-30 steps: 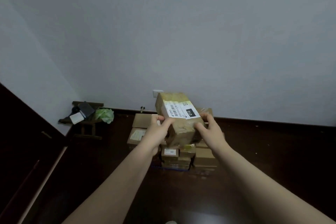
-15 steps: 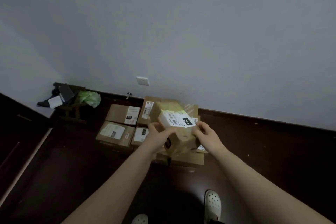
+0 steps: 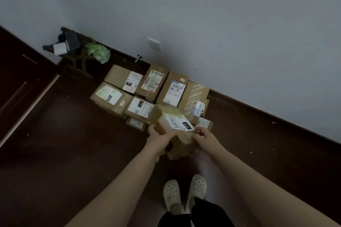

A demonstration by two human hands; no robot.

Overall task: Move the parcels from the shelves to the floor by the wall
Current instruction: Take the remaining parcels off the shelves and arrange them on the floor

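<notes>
I hold a brown cardboard parcel (image 3: 173, 120) with a white label and yellowish tape between both hands, above the dark floor. My left hand (image 3: 159, 139) grips its left side, fingers curled over the near edge. On its right side my right hand (image 3: 206, 137) grips it, fingers on the label's corner. Just beyond it, several parcels (image 3: 147, 86) with shipping labels lie packed together on the floor against the white wall (image 3: 203, 14).
A small dark wooden stool (image 3: 77, 61) with a green bag (image 3: 98, 52) and dark items stands in the corner at left. Dark wooden furniture (image 3: 16, 72) runs along the left edge. My white clogs (image 3: 184, 191) stand on the dark floor (image 3: 73, 153) below the parcel.
The view has tilted down and closer to the floor pile. The held parcel has come lower, toward the near edge of the pile. My feet are now in view.
</notes>
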